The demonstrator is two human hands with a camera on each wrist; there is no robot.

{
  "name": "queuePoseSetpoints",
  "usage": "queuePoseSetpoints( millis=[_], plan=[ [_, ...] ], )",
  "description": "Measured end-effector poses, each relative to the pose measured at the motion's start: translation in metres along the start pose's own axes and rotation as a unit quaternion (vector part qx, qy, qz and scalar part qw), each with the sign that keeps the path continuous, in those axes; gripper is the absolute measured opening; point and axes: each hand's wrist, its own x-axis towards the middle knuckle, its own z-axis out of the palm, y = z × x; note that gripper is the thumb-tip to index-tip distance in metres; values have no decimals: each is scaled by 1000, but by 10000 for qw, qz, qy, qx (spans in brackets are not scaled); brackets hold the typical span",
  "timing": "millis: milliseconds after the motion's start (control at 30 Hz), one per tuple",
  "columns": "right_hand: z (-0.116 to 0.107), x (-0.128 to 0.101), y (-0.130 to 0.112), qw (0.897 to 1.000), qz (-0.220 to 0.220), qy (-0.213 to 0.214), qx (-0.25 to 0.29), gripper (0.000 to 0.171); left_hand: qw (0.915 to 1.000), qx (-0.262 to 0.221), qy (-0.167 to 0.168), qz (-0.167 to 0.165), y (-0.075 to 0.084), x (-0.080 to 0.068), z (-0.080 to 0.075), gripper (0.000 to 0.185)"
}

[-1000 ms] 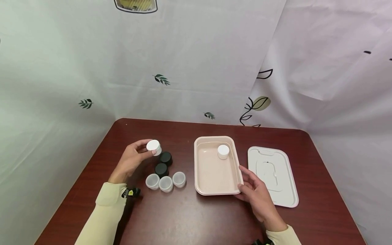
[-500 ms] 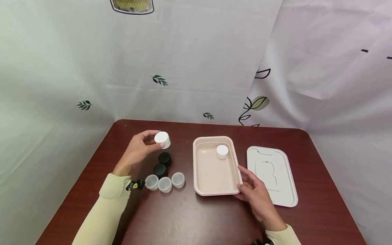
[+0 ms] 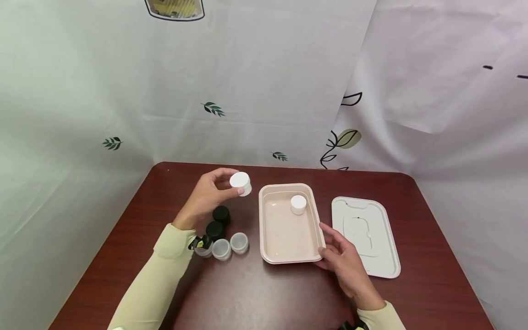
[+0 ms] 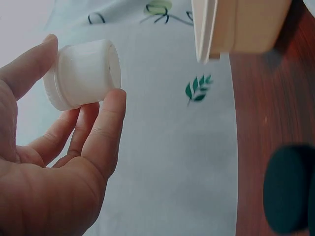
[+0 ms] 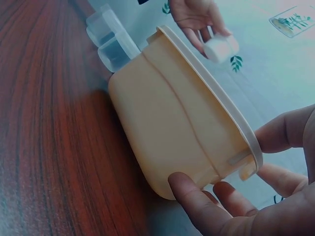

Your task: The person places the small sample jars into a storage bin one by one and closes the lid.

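Note:
My left hand (image 3: 206, 195) holds a small white screw-lid jar (image 3: 240, 183) between thumb and fingers, raised above the table just left of the beige plastic container (image 3: 288, 262). In the left wrist view the jar (image 4: 86, 73) lies sideways across the picture, its ridged lid toward the palm. A second white-lidded jar (image 3: 298, 205) stands inside the container, toward its back right. With fingers along its right side and thumb at the rim, my right hand (image 3: 344, 263) grips the container's near right corner. The right wrist view shows the container's outer wall (image 5: 157, 108) close up.
Two black-lidded jars (image 3: 221, 214) stand below my left hand. Several translucent cups (image 3: 222, 250) sit in front of them, one partly hidden by the wrist camera. A white lid (image 3: 383, 238) lies flat right of the container. A printed cloth hangs behind the table.
My left hand has lifted the white jar and carried it right, away from the black-lidded jars, closer to the container. My right hand stays at the container's corner.

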Motion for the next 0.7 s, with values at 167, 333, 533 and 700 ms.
queuePoseSetpoints(
  millis=[167, 333, 533, 700],
  plan=[
    [0, 0, 0, 10000, 28, 27, -34, 66, 9997, 20, -215, 152, 6, 7, 21, 50],
    [0, 0, -1, 10000, 20, 40, -41, 65, 9982, 101, -470, 356, 9, 14, 42, 48],
    [-1, 0, -4, 9999, -6, 12, -101, 64, 9960, 117, -825, 321, 5, 21, 71, 50],
    [-2, 0, -4, 9999, 15, -44, -102, 64, 9950, 151, -983, 112, -4, 24, 92, 49]
  ],
)
